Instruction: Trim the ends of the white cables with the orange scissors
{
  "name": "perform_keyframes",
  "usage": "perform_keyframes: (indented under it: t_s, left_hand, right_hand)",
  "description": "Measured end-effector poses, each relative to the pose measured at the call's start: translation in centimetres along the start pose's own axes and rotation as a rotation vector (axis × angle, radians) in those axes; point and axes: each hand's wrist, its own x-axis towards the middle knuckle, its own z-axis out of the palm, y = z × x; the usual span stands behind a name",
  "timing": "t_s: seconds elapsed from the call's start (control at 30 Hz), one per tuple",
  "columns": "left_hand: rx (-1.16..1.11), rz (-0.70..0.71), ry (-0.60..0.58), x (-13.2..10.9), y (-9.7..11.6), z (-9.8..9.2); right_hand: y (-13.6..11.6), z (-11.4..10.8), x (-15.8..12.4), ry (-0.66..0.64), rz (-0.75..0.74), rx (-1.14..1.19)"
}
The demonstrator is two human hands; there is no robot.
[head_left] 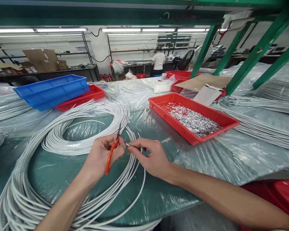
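My left hand (103, 154) is closed around small orange-handled snips (112, 152), their dark tips pointing up and away from me. Its thumb and forefinger also pinch close to the end of a white cable (127, 144). The fingertips of my right hand (152, 156) grip that cable just to the right, so both hands almost meet. Any small part between the left fingertips is too hidden to make out. Under and around my hands lies a large loop of white cables (21, 173), with a second coil (110, 134) on its far side.
A red tray (156, 104) of small shiny metal pieces (195, 120) stands right of my hands. Blue trays (53, 91) and another red tray (96, 93) sit at the back left. Green frame posts (257, 51) rise on the right. A person (158, 61) is far behind.
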Motion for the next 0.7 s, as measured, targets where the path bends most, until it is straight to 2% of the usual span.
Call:
perform_keyframes:
  t_s: [0.43,0.7]
  left_hand:
    - [-0.003,0.044,-0.031,0.1,-0.2,-0.1]
    - [0.089,-0.011,0.056,0.7,0.2,-1.2]
  right_hand:
    - [0.5,0.0,0.0,-0.127,0.131,0.251]
    - [0.8,0.0,0.5,-0.029,0.223,0.336]
